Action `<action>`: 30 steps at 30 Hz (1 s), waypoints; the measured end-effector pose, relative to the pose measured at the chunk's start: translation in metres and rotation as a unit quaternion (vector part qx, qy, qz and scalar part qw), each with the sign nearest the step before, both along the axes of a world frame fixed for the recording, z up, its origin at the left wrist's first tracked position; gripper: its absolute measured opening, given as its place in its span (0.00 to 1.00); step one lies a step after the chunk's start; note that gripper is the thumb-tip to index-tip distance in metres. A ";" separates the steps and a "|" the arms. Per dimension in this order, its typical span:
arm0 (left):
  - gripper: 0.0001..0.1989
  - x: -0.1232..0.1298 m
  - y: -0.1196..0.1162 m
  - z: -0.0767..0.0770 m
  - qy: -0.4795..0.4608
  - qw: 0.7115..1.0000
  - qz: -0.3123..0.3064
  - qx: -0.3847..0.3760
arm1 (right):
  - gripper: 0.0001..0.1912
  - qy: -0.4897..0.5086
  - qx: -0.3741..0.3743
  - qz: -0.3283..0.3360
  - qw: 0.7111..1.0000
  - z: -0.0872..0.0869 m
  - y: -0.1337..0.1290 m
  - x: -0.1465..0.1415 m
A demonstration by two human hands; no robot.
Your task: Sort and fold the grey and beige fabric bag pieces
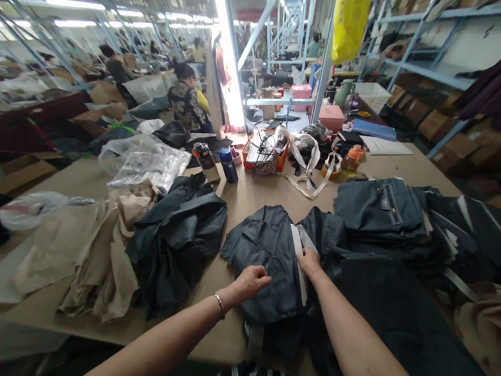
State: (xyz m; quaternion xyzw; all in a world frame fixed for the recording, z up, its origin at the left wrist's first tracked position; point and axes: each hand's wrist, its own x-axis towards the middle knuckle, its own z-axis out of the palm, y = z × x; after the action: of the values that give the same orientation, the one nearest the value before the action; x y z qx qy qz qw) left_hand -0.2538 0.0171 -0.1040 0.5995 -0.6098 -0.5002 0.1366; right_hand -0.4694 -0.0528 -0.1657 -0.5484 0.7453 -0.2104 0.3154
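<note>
- The worktop [250,194] is a broad, flat surface covered in tan board, running away from the person toward a row of shelving.
- At its near edge lies a dark grey garment piece [270,261] with a pale strip [299,258] running down it.
- The left hand [250,281] rests on the lower left part of that piece, fingers curled down onto the cloth; whether it pinches the cloth cannot be told.
- The right hand [309,261] lies flat and open on the pale strip, pressing it against the dark cloth.
- To the right, a stack of folded dark garments [385,216] sits close beside the piece, and more dark cloth spreads under the right forearm.
- To the left lies a crumpled dark heap [175,234], touching a pile of beige cloth [102,256].
- Behind these rest clear plastic bags [146,163].
- Near the middle of the worktop stand two bottles [217,162], an orange tray [265,151] full of small odds, and loose pale tape [310,164].
- Further back sit a pink box [332,116] and a blue folder [374,129].
- A yellow bag [350,20] hangs above.
- The room is a large workshop, lit by long ceiling tubes, with blue metal racks [421,68] holding cardboard boxes on the right.
- Another person in patterned clothing [187,105] sits at a table well behind.
</note>
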 end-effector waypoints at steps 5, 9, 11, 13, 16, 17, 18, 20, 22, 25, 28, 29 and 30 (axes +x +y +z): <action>0.08 0.007 -0.008 0.014 0.070 0.996 0.053 0.003 | 0.10 0.063 -0.052 0.068 0.994 0.039 0.023 0.013; 0.13 -0.002 -0.016 0.028 0.174 0.977 0.108 0.053 | 0.09 0.050 -0.093 0.137 0.985 0.079 0.046 0.046; 0.17 -0.006 -0.016 0.037 0.230 0.958 0.145 0.085 | 0.07 0.023 -0.101 0.152 0.983 0.091 0.055 0.062; 0.18 -0.005 -0.013 0.046 0.261 0.942 0.183 0.104 | 0.10 -0.012 -0.103 0.144 0.984 0.097 0.063 0.074; 0.13 0.004 -0.005 0.056 0.282 0.925 0.213 0.137 | 0.19 -0.081 -0.094 0.106 0.987 0.097 0.072 0.088; 0.11 0.009 -0.002 0.058 0.284 0.923 0.213 0.150 | 0.21 -0.107 -0.088 0.097 0.986 0.096 0.076 0.095; 0.10 0.015 0.001 0.058 0.285 0.922 0.207 0.164 | 0.23 -0.133 -0.080 0.092 0.984 0.095 0.081 0.102; 0.09 0.029 0.005 0.057 0.293 0.919 0.191 0.181 | 0.22 -0.180 -0.065 0.097 0.977 0.092 0.092 0.117; 0.10 0.046 0.007 0.055 0.313 0.911 0.187 0.192 | 0.19 -0.237 -0.046 0.103 0.965 0.091 0.100 0.129; 0.12 0.071 0.014 0.061 0.368 0.878 0.204 0.225 | 0.15 -0.292 -0.029 0.073 0.953 0.091 0.103 0.125; 0.15 0.086 0.033 0.090 0.499 0.799 0.114 0.316 | 0.13 -0.256 -0.053 0.020 0.965 0.093 0.094 0.093; 0.15 0.088 0.042 0.103 0.543 0.762 0.059 0.350 | 0.16 -0.238 -0.062 0.007 0.969 0.095 0.090 0.082; 0.14 0.088 0.049 0.117 0.574 0.727 0.010 0.377 | 0.19 -0.225 -0.066 0.000 0.972 0.097 0.086 0.073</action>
State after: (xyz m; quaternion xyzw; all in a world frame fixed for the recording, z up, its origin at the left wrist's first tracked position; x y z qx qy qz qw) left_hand -0.1656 0.0663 0.0127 0.2062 -0.1708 -0.9361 0.2281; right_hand -0.3966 0.0331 -0.0689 -0.5069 0.6392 -0.3773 0.4383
